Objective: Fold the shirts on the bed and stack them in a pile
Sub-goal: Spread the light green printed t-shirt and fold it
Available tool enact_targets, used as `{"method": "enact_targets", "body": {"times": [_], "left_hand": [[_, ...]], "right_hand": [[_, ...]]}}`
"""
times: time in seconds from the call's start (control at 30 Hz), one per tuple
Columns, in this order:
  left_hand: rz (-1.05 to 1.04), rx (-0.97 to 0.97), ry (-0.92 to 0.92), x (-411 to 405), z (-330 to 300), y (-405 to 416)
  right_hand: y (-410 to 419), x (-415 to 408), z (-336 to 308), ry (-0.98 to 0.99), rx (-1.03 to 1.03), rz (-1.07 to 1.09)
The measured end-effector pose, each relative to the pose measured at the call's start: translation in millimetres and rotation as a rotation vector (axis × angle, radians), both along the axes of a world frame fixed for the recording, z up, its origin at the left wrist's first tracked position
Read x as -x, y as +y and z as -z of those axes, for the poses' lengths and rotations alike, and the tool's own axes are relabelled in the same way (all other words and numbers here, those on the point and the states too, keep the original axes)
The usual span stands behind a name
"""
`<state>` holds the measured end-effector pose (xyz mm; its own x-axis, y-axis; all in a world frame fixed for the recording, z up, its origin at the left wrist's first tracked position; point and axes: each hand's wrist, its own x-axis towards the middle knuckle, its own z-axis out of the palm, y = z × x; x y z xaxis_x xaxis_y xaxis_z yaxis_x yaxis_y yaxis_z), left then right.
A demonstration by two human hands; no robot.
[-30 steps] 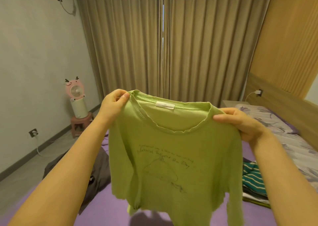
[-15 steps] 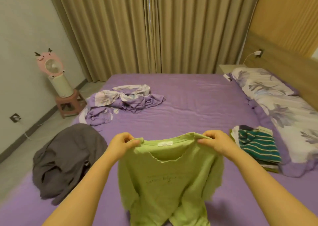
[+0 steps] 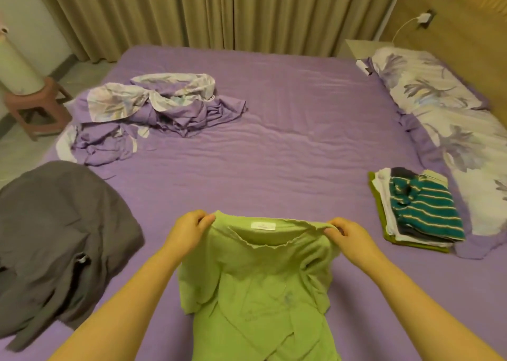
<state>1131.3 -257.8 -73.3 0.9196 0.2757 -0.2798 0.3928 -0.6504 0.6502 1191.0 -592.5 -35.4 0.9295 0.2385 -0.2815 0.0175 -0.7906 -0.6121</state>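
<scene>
Lower centre: left hand (image 3: 189,230) and right hand (image 3: 346,233) pinch green shirt (image 3: 255,286) at shoulders; folded pile (image 3: 417,212) mid-right on bed (image 3: 288,130).

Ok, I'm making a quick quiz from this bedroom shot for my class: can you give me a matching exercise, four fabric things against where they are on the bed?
Things:
1. green shirt
2. grey garment
3. striped shirt
4. crumpled purple sheet

Places:
A. top of the folded pile, right side by the floral pillow
B. far left part of the bed
C. near middle, held at the shoulders by both hands
D. near left edge, spread loose

Pairs: 1-C, 2-D, 3-A, 4-B
</scene>
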Motion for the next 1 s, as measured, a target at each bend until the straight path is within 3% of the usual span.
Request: {"method": "enact_targets", "body": {"times": [0.13, 0.3, 0.43, 0.53, 0.6, 0.67, 0.8, 0.87, 1.0], "left_hand": [[-0.017, 0.023, -0.047, -47, 32, 7], [-0.142, 0.047, -0.091, -93, 65, 1], [-0.206, 0.042, -0.088, -123, 100, -20], [-0.234, -0.049, -0.071, -135, 132, -27], [-0.260, -0.139, -0.037, -138, 148, -26], [-0.236, -0.230, 0.005, -139, 164, -24], [-0.173, -0.313, 0.078, -140, 181, -15], [-0.162, -0.338, 0.088, -146, 184, -10], [-0.165, -0.398, 0.064, -171, 181, 0]], "right_hand": [[16, -28, 30, -0.088, 0.006, 0.162], [29, -67, 68, -0.115, -0.073, 0.190], [44, -92, 120, 0.174, -0.303, 0.279], [43, -102, 177, 0.351, -0.214, 0.187], [37, -101, 213, 0.313, 0.089, 0.011], [33, -97, 234, 0.217, 0.235, -0.093], [37, -87, 265, 0.024, 0.222, -0.017], [40, -88, 270, 0.027, 0.235, -0.013], [37, -113, 267, 0.003, -0.039, 0.250]]}}
